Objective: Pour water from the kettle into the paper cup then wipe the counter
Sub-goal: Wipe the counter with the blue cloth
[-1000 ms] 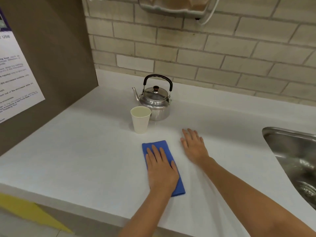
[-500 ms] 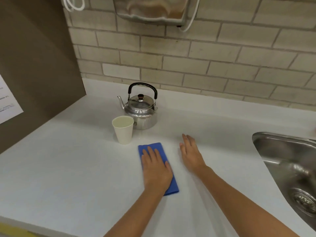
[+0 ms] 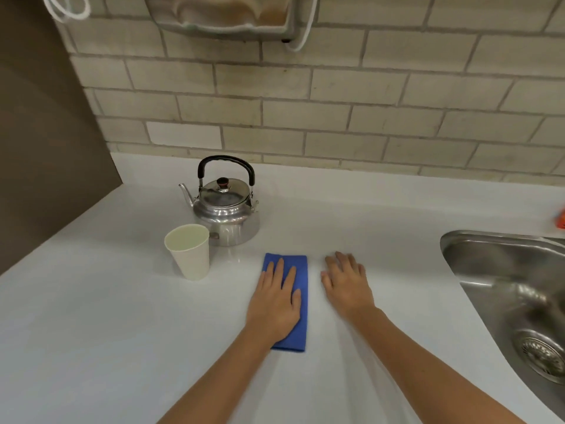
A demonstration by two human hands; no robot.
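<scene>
A steel kettle point(image 3: 226, 206) with a black handle stands upright at the back of the white counter point(image 3: 91, 301). A white paper cup point(image 3: 191, 255) stands just in front and left of it, with liquid inside. To the right of the cup lies a folded blue cloth point(image 3: 301, 270). My left hand point(image 3: 275, 304) rests flat on the cloth, fingers stretched out and pointing toward the wall. My right hand point(image 3: 347, 284) lies palm down on the bare counter right beside the cloth, holding nothing.
A steel sink point(image 3: 504, 286) is set into the counter at the right, its drain in the lower right corner. A small orange object point(image 3: 561, 218) shows at the right edge. A brown panel point(image 3: 46, 148) walls the left side. A dispenser point(image 3: 226, 13) hangs on the tiled wall.
The view has tilted up and shifted. My left hand and the cloth have slid right, away from the cup, and the cloth now lies straighter. Kettle and cup stay put.
</scene>
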